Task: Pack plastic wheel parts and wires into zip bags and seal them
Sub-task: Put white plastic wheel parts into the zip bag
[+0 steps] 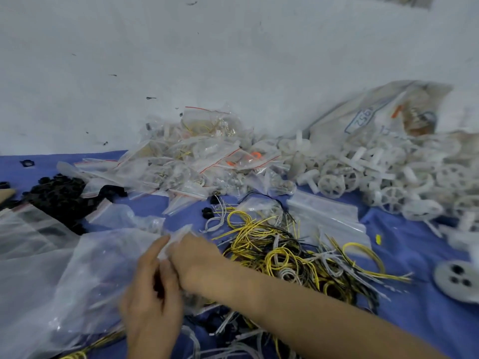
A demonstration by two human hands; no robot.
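Lower centre, nearest the lens: left hand [153, 294] and right hand [194, 257] meet over a small clear zip bag [178, 235]. Left thumb and forefinger pinch the bag's left edge; the other fingers are curled. Right hand: back toward the camera, fingers folded under and closed on the bag, fingertips hidden. Forearm enters from the lower right. Frame is motion-blurred here; the bag's contents are not legible.

Just right of the hands, centre frame: loose tangle of yellow, black and white wires [285, 252] on the blue cloth [427, 320].
Right of centre, above the wires: flat stack of empty zip bags [326, 216].
Upper right: heap of white plastic wheel parts [375, 172], spilling from a large labelled sack [375, 117].
Centre, against the white surface: pile of filled zip bags [202, 156], red seal lines visible.
Left: heap of small black parts [59, 195].
Lower left: large crumpled clear plastic sheet [51, 281].
Right edge: grey disc [456, 281] with three holes.
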